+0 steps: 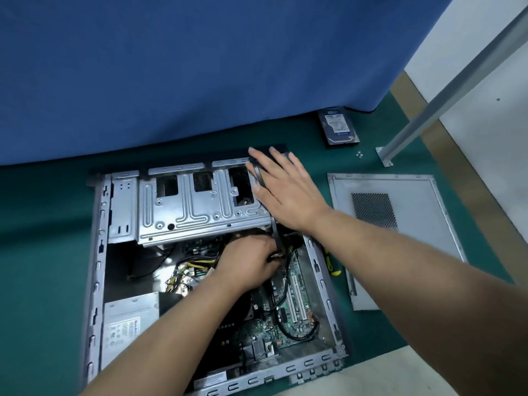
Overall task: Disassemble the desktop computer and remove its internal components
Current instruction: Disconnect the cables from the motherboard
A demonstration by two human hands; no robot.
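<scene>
The open desktop case (pixel 97 252) lies flat on a green mat, with the motherboard (pixel 291 304), the power supply (pixel 128 324) and the silver drive cage (pixel 185 207) inside it. My left hand (pixel 248 261) reaches in below the cage, its fingers curled and pinching the connector at the lower end of a flat black cable (pixel 277 238). That cable runs up under my right hand (pixel 283 190). My right hand lies flat with straight fingers on the cage's far right corner, and a loop of the cable shows beside its thumb.
The removed side panel (pixel 400 224) lies right of the case. A yellow-handled screwdriver (pixel 331 264) sits between them. A hard drive (pixel 338 127) and loose screws (pixel 359 154) lie at the back right near a metal leg (pixel 428 110). A blue cloth (pixel 200 67) hangs behind.
</scene>
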